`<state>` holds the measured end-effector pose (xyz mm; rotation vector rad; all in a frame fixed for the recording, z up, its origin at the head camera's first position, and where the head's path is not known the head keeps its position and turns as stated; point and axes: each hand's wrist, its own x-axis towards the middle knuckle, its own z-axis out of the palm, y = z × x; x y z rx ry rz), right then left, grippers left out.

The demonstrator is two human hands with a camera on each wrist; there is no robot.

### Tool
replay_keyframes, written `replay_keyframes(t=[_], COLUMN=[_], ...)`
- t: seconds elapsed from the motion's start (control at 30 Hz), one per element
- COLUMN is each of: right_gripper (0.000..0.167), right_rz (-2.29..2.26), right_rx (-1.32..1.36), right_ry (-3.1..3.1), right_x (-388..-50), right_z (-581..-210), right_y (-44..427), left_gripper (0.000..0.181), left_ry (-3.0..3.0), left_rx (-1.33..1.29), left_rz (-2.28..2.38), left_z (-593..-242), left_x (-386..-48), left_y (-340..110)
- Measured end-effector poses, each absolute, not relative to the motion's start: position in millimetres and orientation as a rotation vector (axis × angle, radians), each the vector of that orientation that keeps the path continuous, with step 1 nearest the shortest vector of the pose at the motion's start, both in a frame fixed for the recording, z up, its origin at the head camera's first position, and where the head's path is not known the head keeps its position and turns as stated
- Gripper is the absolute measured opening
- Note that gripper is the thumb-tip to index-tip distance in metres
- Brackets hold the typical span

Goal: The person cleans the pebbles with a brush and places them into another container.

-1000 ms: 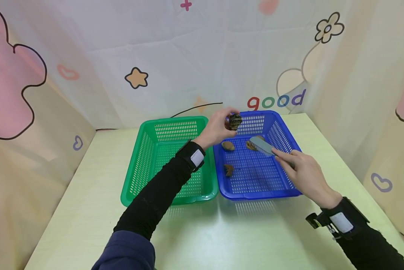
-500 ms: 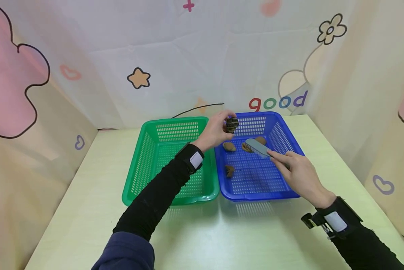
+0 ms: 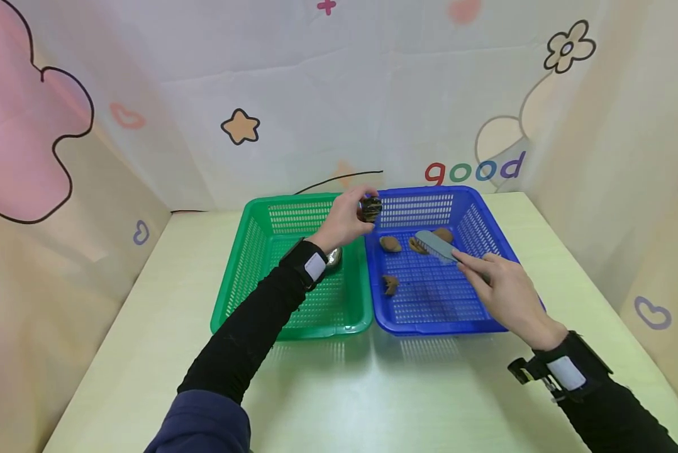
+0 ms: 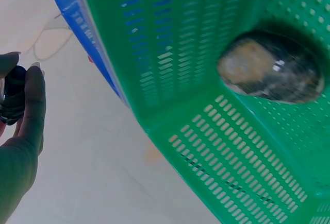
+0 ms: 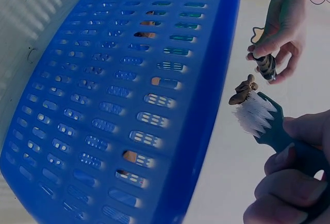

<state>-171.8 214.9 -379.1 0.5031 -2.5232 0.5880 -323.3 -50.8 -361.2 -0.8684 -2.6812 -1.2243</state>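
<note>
My left hand (image 3: 343,220) pinches a dark, striped stone (image 3: 370,209) above the place where the two baskets meet. In the right wrist view the same stone (image 5: 265,66) sits between thumb and fingers. A grey-green brush (image 3: 434,244) with white bristles is gripped by my right hand (image 3: 509,296), its head over the blue basket (image 3: 441,328). Several brown stones, one of them at the left (image 3: 390,244), lie in that basket. Partly hidden by my left wrist, a shiny dark stone (image 3: 334,258) rests in the green basket (image 3: 316,333); the left wrist view shows this stone (image 4: 270,67) whole.
The baskets stand side by side on a pale table (image 3: 339,402), green at left and blue at right. Behind them hangs a patterned curtain (image 3: 294,94), which also covers both sides.
My left hand has moved left with the dark stone, from over the blue basket toward the green one. The shiny stone in the green basket has come into sight. The brush has shifted only slightly.
</note>
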Motion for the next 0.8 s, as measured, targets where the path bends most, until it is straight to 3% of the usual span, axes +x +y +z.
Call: replay_keyframes(t=[0.63, 0.8], right_gripper=[0.034, 0.034], right_rz=[0.613, 0.612], right_rx=[0.516, 0.518], right_ry=[-2.545, -2.56], right_x=[-175, -174], right_z=[-383, -383], right_y=[209, 207], left_gripper=[0.051, 0.055], left_ry=[-2.816, -2.769], left_rx=[-0.701, -0.753], left_rz=[-1.232, -1.255], left_z=[-393, -437], left_x=[-332, -371], left_y=[-100, -118])
